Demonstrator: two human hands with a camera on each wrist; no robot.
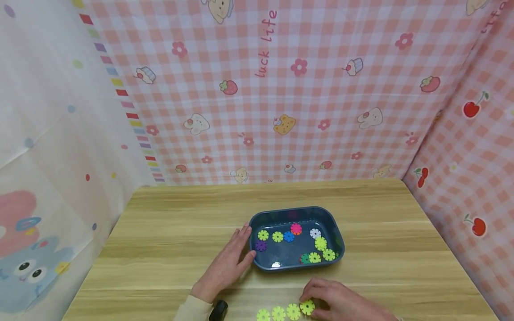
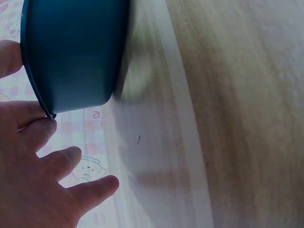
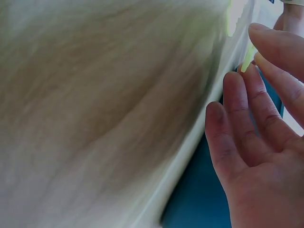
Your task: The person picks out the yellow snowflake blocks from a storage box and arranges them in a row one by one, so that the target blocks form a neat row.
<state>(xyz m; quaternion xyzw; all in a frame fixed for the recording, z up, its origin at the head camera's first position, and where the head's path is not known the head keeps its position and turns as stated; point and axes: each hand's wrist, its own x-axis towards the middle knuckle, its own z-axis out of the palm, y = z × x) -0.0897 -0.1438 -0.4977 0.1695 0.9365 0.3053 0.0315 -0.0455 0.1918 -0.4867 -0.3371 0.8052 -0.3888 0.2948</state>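
A dark blue tray (image 1: 281,268) holds several notched plastic snowflake discs, among them a pink disc (image 1: 296,229), a blue disc (image 1: 288,236), a purple disc (image 1: 261,245) and a white disc (image 1: 315,233). My left hand (image 1: 226,258) rests against the tray's left end, thumb and fingertips at the rim, the other fingers extended and spread in the left wrist view. In front of the tray, my right hand (image 1: 339,299) pinches a yellow-green snowflake disc (image 1: 307,307) between thumb and fingers. That disc is at the right end of a row with more yellow-green discs (image 1: 279,313).
The wood-grain table (image 1: 172,236) extends on both sides of the tray. Behind it hangs a pink checked cloth (image 1: 261,111), with further cloths at left and right. A black object (image 1: 218,310) shows by the left sleeve (image 1: 193,309).
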